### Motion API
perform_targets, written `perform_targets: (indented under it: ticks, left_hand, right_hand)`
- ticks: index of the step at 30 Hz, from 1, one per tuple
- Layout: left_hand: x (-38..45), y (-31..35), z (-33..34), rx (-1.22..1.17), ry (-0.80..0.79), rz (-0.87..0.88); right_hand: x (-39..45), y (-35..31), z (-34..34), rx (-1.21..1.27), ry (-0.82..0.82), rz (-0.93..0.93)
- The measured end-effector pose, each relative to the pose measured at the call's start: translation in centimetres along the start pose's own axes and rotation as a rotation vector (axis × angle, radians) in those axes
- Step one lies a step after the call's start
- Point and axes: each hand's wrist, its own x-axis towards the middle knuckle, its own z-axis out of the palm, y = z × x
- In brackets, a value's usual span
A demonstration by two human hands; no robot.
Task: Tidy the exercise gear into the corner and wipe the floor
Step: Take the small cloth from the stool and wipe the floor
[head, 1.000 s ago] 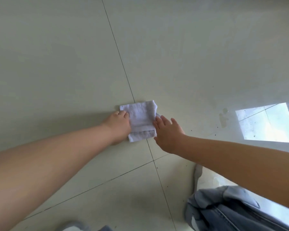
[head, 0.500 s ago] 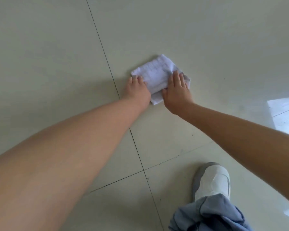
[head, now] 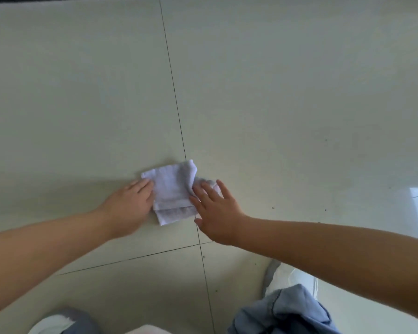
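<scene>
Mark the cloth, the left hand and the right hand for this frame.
cloth [head: 173, 192]: head view, on the flat middle of the folded white fabric.
left hand [head: 128, 207]: head view, on the back of the hand.
right hand [head: 219, 214]: head view, on the back of the hand.

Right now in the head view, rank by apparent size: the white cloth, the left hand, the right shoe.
1. Left hand and white cloth: look alike, so no ranking between them.
2. Right shoe: smallest showing, but partly hidden under the trouser leg and the arm.
</scene>
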Motion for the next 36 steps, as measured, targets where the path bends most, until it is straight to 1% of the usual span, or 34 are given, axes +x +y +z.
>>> perform_targets:
  ticks: [3,4,5,6,9,10,12,15,16,17,18,19,21,23,25,27,30,33,34,36]
  left_hand:
    - [1.4,3.3,-0.4,-0.010,-0.074,0.044]
    - [2.3,4.4,-1.5,0.009,-0.060,0.053]
    - [3.3,5.6,-3.0,0.042,-0.089,0.069]
    - [4.5,6.8,-4.7,0.042,-0.170,0.077]
    - [7.8,9.7,-7.0,-0.014,-0.341,0.097]
    - [8.8,10.4,-7.8,-0.010,-0.354,0.121]
    - [10.2,11.7,-8.5,-0.007,-0.341,0.157]
    - [11.3,13.5,-9.3,-0.035,-0.282,0.202]
    - [11.6,13.8,-9.5,-0.027,-0.276,0.214]
    - [11.8,14.1,-9.6,-0.038,-0.262,0.215]
    - [12.2,14.3,-9.8,-0.059,-0.241,0.206]
    - [12.7,14.4,-9.8,-0.081,-0.217,0.190]
    - [13.8,14.4,-9.7,-0.110,-0.187,0.153]
    - [15.0,13.9,-10.0,-0.153,-0.175,0.093]
    - [15.9,12.5,-10.6,-0.195,-0.162,0.009]
    - [16.4,10.2,-11.1,-0.206,-0.133,-0.065]
    - [16.3,5.2,-10.6,-0.203,-0.105,-0.170]
    - [14.5,0.5,-8.5,-0.253,-0.074,-0.207]
    - [13.6,-0.5,-7.8,-0.259,-0.036,-0.207]
    - [12.0,-1.5,-6.2,-0.199,0.050,-0.191]
  right_hand:
    - [-2.3,1.2,1.9,-0.039,-0.048,0.069]
    - [-3.0,2.0,2.3,-0.046,-0.017,0.102]
    - [-3.7,2.8,2.9,-0.062,0.051,0.150]
    - [-4.3,3.6,3.7,-0.054,0.109,0.225]
    - [-5.9,5.6,5.9,0.030,0.031,0.286]
    - [-6.3,5.8,6.3,0.019,0.029,0.314]
    - [-7.0,6.4,6.2,0.030,0.037,0.348]
    - [-8.3,7.6,6.5,0.073,-0.053,0.484]
    - [-8.7,8.0,6.5,0.055,-0.002,0.538]
    - [-9.2,8.6,6.4,0.070,-0.057,0.583]
    - [-9.6,9.7,7.1,0.037,-0.036,0.582]
    - [-9.9,10.6,7.2,0.058,-0.085,0.591]
    - [-9.7,11.7,6.4,0.126,-0.078,0.663]
    - [-8.3,12.5,5.3,0.184,-0.017,0.734]
    - [-6.1,13.1,3.4,0.266,0.033,0.763]
    - [-3.6,13.6,1.4,0.303,0.079,0.733]
    - [0.4,13.5,-1.8,0.311,0.147,0.624]
    - [3.8,11.3,-4.5,0.288,0.193,0.534]
    - [4.6,10.3,-5.1,0.252,0.200,0.514]
    - [5.4,8.2,-5.7,0.186,0.203,0.467]
